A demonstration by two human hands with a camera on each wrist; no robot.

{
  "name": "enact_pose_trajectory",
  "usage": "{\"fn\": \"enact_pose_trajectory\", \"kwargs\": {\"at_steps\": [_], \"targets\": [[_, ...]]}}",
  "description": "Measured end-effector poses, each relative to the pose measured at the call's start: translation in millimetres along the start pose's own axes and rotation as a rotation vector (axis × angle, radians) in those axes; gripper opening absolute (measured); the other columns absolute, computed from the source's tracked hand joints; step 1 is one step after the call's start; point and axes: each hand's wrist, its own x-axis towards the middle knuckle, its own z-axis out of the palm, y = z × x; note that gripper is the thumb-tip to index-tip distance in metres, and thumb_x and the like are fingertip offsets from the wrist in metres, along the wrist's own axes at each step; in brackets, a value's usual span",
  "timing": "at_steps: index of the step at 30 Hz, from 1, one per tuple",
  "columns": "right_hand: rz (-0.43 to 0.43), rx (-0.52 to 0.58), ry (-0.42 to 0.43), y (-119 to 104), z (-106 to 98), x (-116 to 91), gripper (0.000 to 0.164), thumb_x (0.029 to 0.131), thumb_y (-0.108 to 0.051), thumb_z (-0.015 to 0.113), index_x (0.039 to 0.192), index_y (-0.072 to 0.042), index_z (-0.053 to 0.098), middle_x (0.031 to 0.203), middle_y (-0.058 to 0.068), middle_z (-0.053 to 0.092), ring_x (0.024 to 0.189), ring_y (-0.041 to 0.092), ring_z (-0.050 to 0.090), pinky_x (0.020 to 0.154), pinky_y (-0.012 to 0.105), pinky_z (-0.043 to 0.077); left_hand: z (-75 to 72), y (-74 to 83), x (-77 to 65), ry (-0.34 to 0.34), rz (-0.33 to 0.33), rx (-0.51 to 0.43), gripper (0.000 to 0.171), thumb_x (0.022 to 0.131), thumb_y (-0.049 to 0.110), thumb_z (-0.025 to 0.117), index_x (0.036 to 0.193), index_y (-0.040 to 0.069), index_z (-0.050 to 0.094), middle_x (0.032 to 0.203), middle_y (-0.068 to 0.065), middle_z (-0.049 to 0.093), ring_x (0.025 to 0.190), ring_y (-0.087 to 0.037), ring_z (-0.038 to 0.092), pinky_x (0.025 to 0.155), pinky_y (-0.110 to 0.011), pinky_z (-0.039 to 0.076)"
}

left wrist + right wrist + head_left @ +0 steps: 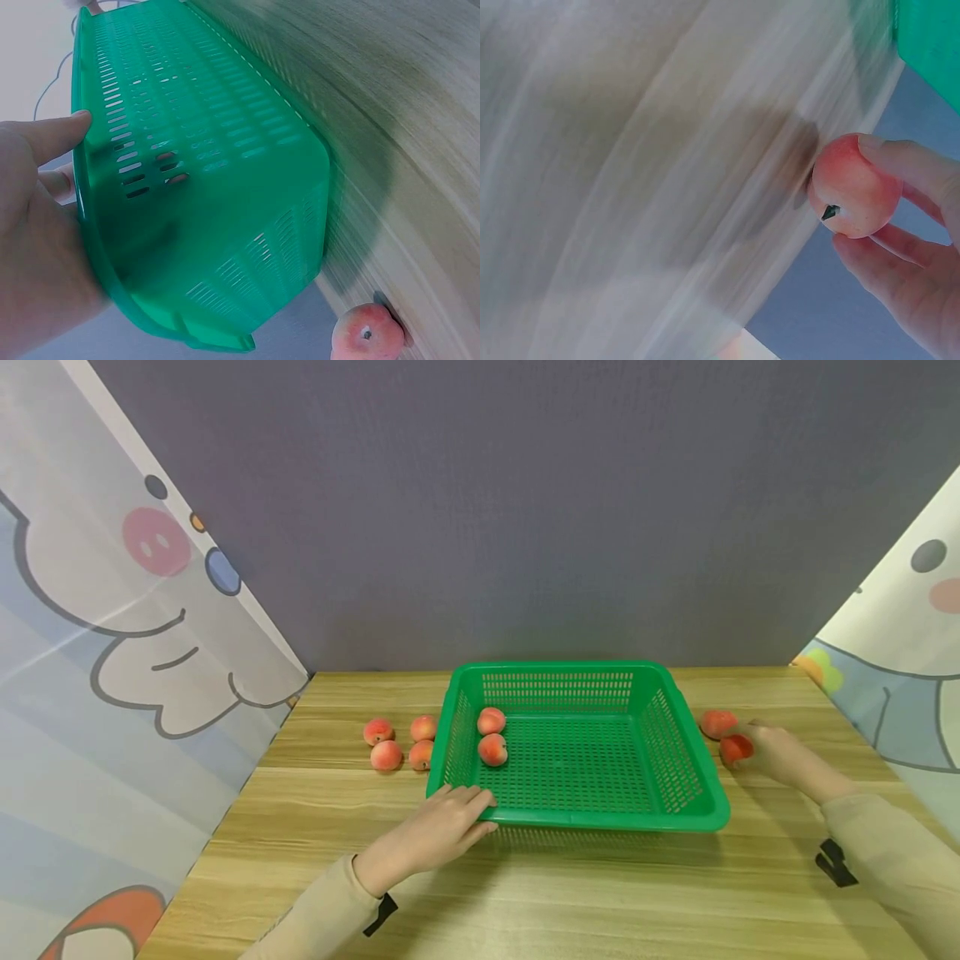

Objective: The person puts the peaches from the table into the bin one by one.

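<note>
A green plastic basket with slotted sides stands on the wooden table. My left hand grips its near rim by the left corner; in the left wrist view the thumb lies outside the wall and the fingers pass behind the rim. Two red-and-yellow peaches, an upper one and a lower one, lie inside at the left. To the right of the basket, my right hand pinches a peach between thumb and fingers, low over the table. Another peach sits just beyond it, beside the basket.
Several peaches lie on the table left of the basket, some close to its wall. A grey wall rises behind the table. Cartoon-printed sheets hang at both sides.
</note>
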Motion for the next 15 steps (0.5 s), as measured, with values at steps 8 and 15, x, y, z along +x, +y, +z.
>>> {"fn": "enact_pose_trajectory", "kwargs": {"at_steps": [8, 15], "targets": [[-0.083, -0.029, 0.111, -1.7, -2.6, 0.7, 0.041, 0.054, -0.005, 0.08, 0.085, 0.01, 0.06, 0.073, 0.021, 0.055, 0.064, 0.036, 0.056, 0.054, 0.043, 0.047, -0.8, 0.3, -0.2, -0.008, -0.004, 0.002, 0.016, 0.09, 0.028, 0.052, 0.096, 0.013, 0.05, 0.082, 0.005, 0.051, 0.074, -0.012, 0.05, 0.072, -0.037, 0.044], [-0.152, -0.063, 0.197, -3.0, -6.9, 1.7, 0.04, 0.049, 0.002, 0.08, 0.082, 0.011, 0.059, 0.07, 0.021, 0.056, 0.062, 0.036, 0.056, 0.05, 0.04, 0.046, -1.1, 0.5, 0.1, -0.018, -0.014, -0.002, 0.017, 0.09, 0.029, 0.051, 0.097, 0.013, 0.05, 0.083, 0.004, 0.052, 0.076, -0.013, 0.052, 0.077, -0.041, 0.045]]}}
